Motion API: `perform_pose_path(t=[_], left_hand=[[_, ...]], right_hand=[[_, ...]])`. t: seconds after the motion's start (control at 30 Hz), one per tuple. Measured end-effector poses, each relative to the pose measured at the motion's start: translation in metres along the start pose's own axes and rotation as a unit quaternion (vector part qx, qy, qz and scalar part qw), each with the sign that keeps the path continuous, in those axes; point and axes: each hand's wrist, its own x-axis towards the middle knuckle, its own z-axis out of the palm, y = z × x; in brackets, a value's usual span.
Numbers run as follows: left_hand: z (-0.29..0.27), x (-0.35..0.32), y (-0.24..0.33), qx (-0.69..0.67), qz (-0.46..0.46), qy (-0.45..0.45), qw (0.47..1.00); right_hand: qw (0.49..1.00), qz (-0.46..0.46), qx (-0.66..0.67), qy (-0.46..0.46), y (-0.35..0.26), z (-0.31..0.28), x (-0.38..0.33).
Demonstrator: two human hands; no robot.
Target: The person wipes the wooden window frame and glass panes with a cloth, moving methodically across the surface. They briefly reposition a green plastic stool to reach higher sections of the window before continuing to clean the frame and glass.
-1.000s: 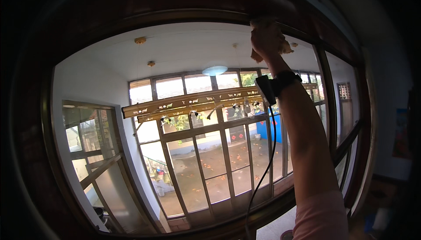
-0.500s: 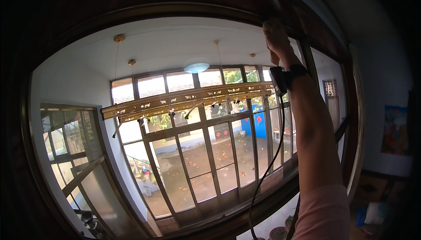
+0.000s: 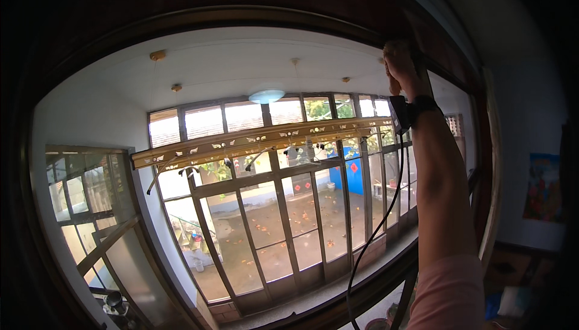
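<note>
My right arm reaches up along the right side of a large dark-framed window (image 3: pixel 241 18). At the upper right corner of the pane, my right hand (image 3: pixel 403 68) is closed on a tan cloth (image 3: pixel 395 86), pressed near the top of the frame. Part of the cloth hangs below the fingers, and part shows above them. Around my right wrist is a black strap with a small black box (image 3: pixel 399 113), from which a black cable (image 3: pixel 377 227) runs down. My left hand is out of view.
Through the glass, a gold drying rack (image 3: pixel 265 139) hangs from the ceiling, with a round lamp (image 3: pixel 266 96) behind it. Potted plants (image 3: pixel 379 324) stand low by the sill. A curtain (image 3: pixel 490 167) borders the window's right side; a colourful picture (image 3: pixel 543 185) is on the wall.
My right hand has slid to the right and slightly down with the cloth, closer to the corner of the frame. The view has also shifted a little.
</note>
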Motion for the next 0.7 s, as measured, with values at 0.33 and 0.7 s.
perform_pose_path(t=[0.33, 0.7], left_hand=[[0.001, -0.008, 0.001, 0.034, -0.004, -0.003, 0.999], [-0.005, -0.008, -0.005, 0.053, 0.039, -0.008, 0.998]], right_hand=[[0.997, 0.028, 0.061, -0.033, 0.047, 0.002, -0.011], [0.985, -0.021, -0.170, 0.019, 0.124, 0.006, -0.008]])
